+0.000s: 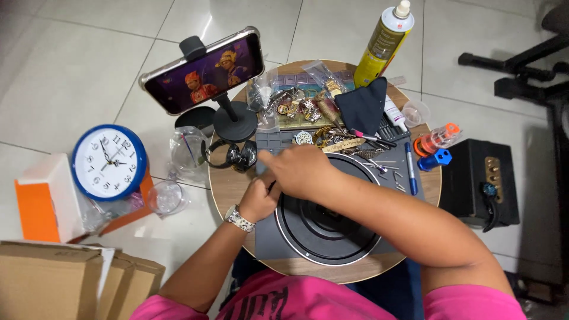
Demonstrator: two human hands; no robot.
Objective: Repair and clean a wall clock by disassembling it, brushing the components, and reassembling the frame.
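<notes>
A round black clock body (329, 228) with a silver rim lies face down on a grey work mat (278, 142) on a small round wooden table (228, 184). My left hand (259, 198), a metal watch on its wrist, is closed at the clock's upper left edge. It seems to grip a thin dark tool, mostly hidden. My right hand (299, 169) rests over the clock's upper left rim, fingers curled, touching the left hand. What lies under the right hand is hidden.
A phone on a stand (204, 71) plays a cartoon at the table's back left. A spray can (384, 41), dark cloth (364, 106), watch parts, pens and small tools crowd the back. A blue wall clock (108, 162), cardboard boxes and a black speaker (481, 181) stand on the floor.
</notes>
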